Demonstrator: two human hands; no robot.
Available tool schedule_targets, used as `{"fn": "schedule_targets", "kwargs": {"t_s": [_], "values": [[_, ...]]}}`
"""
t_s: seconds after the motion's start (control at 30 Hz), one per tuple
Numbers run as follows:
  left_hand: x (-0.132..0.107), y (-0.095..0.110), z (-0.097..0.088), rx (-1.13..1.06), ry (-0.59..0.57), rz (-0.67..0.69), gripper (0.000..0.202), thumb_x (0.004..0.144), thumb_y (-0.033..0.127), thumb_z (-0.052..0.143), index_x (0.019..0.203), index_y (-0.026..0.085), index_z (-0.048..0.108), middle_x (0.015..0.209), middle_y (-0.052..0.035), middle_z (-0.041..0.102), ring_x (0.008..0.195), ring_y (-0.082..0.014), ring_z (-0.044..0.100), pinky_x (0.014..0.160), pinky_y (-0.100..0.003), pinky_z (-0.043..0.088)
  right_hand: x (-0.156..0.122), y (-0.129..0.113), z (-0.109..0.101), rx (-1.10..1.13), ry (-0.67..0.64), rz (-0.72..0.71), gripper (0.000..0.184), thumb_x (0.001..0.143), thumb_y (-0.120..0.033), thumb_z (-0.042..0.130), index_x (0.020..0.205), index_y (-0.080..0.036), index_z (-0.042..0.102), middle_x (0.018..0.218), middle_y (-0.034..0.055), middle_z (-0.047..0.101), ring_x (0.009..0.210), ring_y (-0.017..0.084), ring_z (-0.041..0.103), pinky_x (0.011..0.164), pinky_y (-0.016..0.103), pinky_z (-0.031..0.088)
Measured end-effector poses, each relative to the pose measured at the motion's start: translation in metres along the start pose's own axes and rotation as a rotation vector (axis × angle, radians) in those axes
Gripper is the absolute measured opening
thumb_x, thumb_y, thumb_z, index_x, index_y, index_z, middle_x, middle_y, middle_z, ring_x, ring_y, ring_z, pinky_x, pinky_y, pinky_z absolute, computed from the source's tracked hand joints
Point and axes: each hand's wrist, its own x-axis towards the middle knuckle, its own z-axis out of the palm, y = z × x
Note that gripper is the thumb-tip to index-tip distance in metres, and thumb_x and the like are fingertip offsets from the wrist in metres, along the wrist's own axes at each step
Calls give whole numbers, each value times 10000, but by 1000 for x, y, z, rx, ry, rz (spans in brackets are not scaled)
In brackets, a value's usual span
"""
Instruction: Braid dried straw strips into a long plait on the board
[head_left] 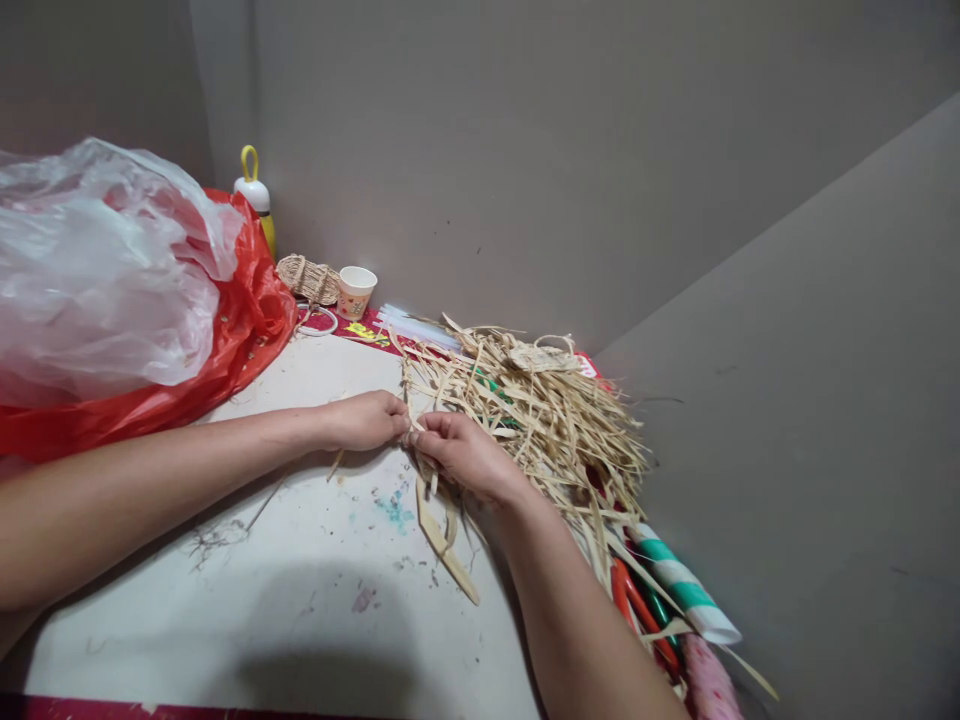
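Observation:
My left hand (369, 420) and my right hand (469, 457) meet near the middle of the white board (322, 560). Both are closed, fingertips pinching a strand of dry straw (406, 385) that rises above them. Flat pale strips (444, 545) of the same straw hang down from under my right hand onto the board. Just beyond and to the right of that hand lies a big loose heap of straw (555, 400). The exact spot where the fingers grip is partly hidden by the fingers themselves.
At the left are a clear plastic bag (105, 270) and a red plastic bag (259, 300). Behind stand a yellow-white bottle (255, 195), a woven straw sole (307, 279) and a paper cup (356, 293). Red-handled scissors (649, 610) and a green-white roll (682, 580) lie right, beside the grey wall (810, 400).

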Motion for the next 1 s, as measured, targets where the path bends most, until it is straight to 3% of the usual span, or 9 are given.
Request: {"fn": "schedule_targets", "kwargs": {"t_s": [0.13,0.23,0.43,0.63,0.87,1.0], "values": [[0,-1,3,-112,12,-113,155,694,271,482,579,168,467,483,57,378,445,-76,281,443,-223,188,-1,-4,3,-117,54,-20,231,726,-253,519,548,-188,388,447,-85,343,389,49,276,376,188,196],[1,-3,5,-135,39,-63,156,678,273,478,565,167,464,487,56,372,458,-75,276,450,-223,193,-5,-9,2,-208,81,-33,224,714,-212,513,527,-180,395,449,-76,366,405,49,292,391,181,215],[3,-8,7,-108,63,-6,174,680,268,466,542,162,466,488,55,399,481,-74,301,481,-216,237,-15,-24,-4,-215,104,103,203,740,-224,493,549,-157,505,463,-31,516,355,47,342,367,176,255],[1,-4,8,-256,103,-68,175,670,227,492,512,161,455,441,67,373,417,-55,264,425,-216,187,-13,-21,16,-223,81,70,253,762,-219,442,534,-154,530,460,4,569,347,59,359,371,178,270],[-3,5,6,-525,32,-140,242,661,162,479,444,177,372,361,68,302,329,-44,207,367,-237,103,-15,-17,29,-632,173,7,306,814,-232,402,593,-152,597,597,64,656,507,119,543,503,216,347],[-2,3,7,-559,49,-179,212,664,197,554,487,166,441,371,71,331,334,-42,231,359,-225,112,-20,-23,36,-911,224,-19,284,836,-255,404,709,-148,635,731,108,683,608,166,579,526,255,317]]}}
